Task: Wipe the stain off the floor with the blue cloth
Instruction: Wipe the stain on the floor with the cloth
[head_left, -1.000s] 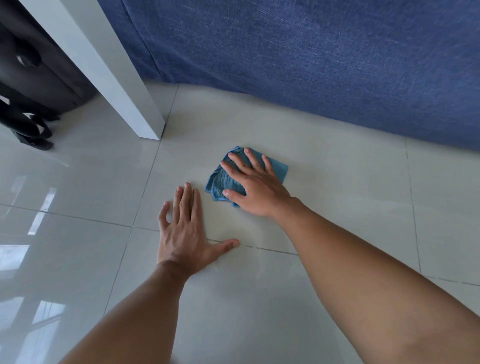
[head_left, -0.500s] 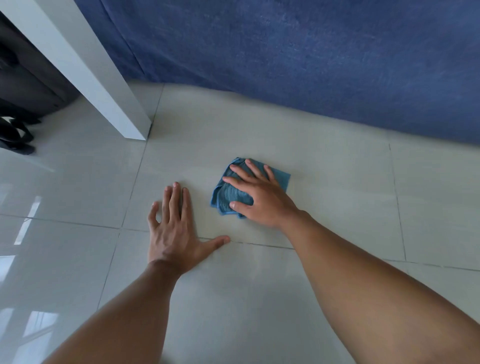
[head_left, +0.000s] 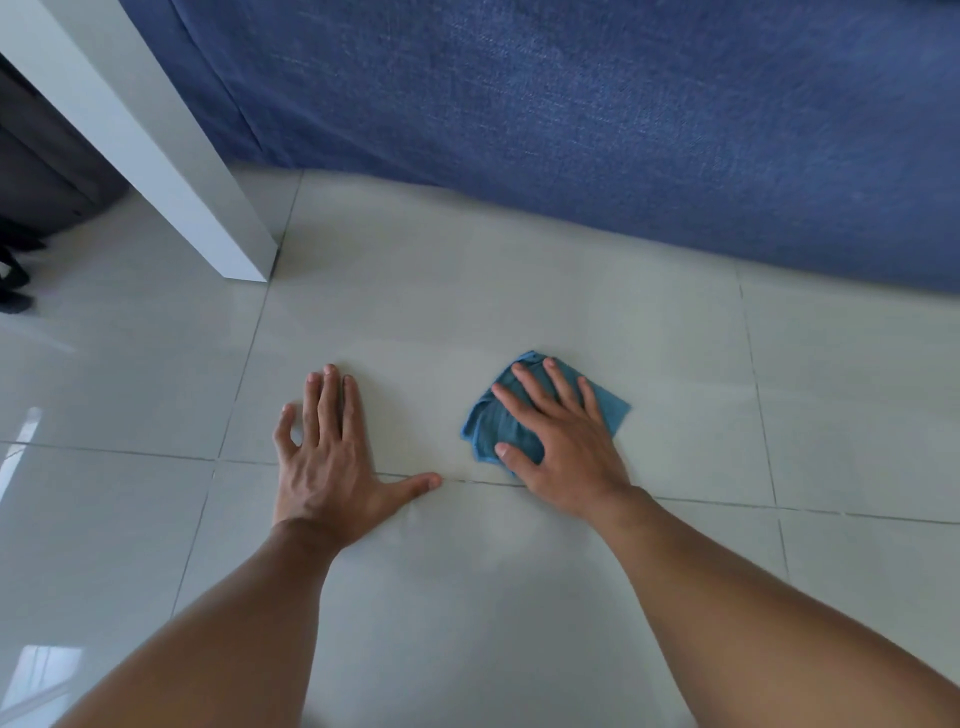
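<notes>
- Head view: blue cloth (head_left: 540, 410) lies bunched on the pale tiled floor (head_left: 467, 312), approx 3 o'clock from centre, just beyond a grout line.
- Cloth looks soft, thin, light; prob slides easily on glossy tile. Best pressed flat w/ palm, not pinched.
- Right hand (head_left: 563, 441) spread flat, fingers apart, pressing down on cloth, not clutching it.
- Left hand (head_left: 330, 462) at 9 o'clock of cloth, flat on bare floor, holding nothing.
- No stain visible.

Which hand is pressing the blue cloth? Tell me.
The right hand, fingers spread flat on the blue cloth. The left hand lies bare-palmed on the floor tile, apart from the cloth.
</notes>
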